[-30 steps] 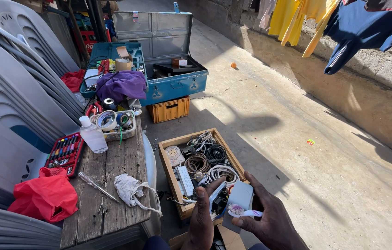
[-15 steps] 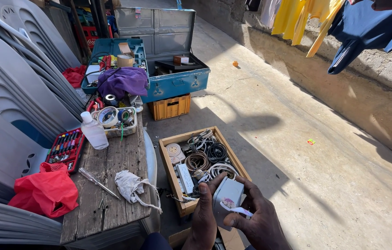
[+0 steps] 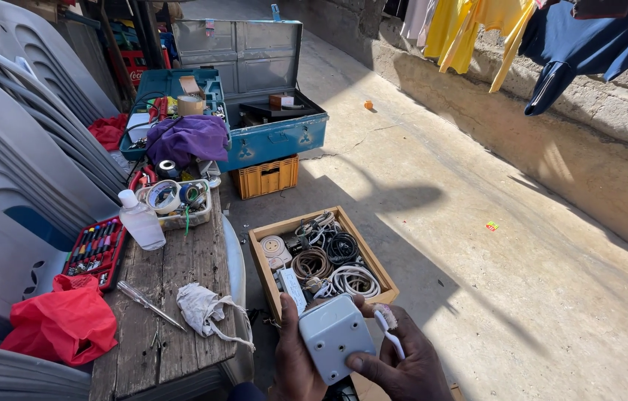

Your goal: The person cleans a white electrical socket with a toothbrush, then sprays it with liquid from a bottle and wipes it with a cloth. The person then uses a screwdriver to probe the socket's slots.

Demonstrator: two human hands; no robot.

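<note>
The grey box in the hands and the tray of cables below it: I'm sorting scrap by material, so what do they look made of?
Grey box: likely moulded plastic, smooth matt, with rounded corners and small recessed holes. Tray: seemingly bare wood, with pale unpainted board walls. Both hands, left hand and right hand, grip the box.

A red bag (image 3: 61, 324), clear bottle (image 3: 141, 221) and screwdriver (image 3: 149, 304) are lying on the wooden surface (image 3: 180, 275); an open blue toolbox (image 3: 269, 137) is sitting behind.
</note>
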